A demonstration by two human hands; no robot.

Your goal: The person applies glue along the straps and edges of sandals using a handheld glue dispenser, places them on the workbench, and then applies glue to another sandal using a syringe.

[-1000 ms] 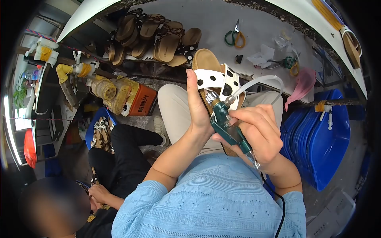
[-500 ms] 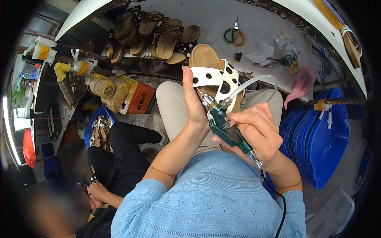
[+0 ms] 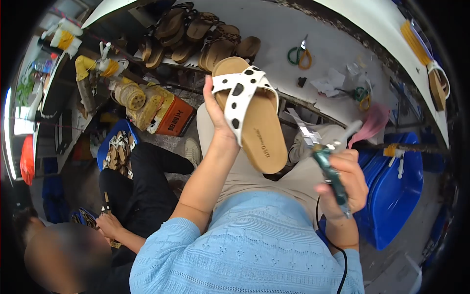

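My left hand (image 3: 220, 117) grips a slide sandal (image 3: 266, 139) by its left side, partly behind it. The sandal has a tan footbed and crossed white straps with black spots. Its footbed faces me, and small lettering shows near the heel. To the right, my right hand (image 3: 350, 183) is wrapped round a green handheld tool (image 3: 329, 169) with a metal nozzle, blurred by motion. A black cord (image 3: 346, 264) runs below that hand. The tool is apart from the sandal.
Sandals (image 3: 215, 46) are piled on the grey bench (image 3: 264, 22). Scissors (image 3: 300, 55) lie there too. Blue plastic bins (image 3: 399, 196) stand at right, an orange tin (image 3: 174, 119) at left. A co-worker's hand (image 3: 110, 225) is at lower left.
The green tool has moved away from the sandal to the right with my right hand. My left hand has turned the sandal, so its whole footbed shows.
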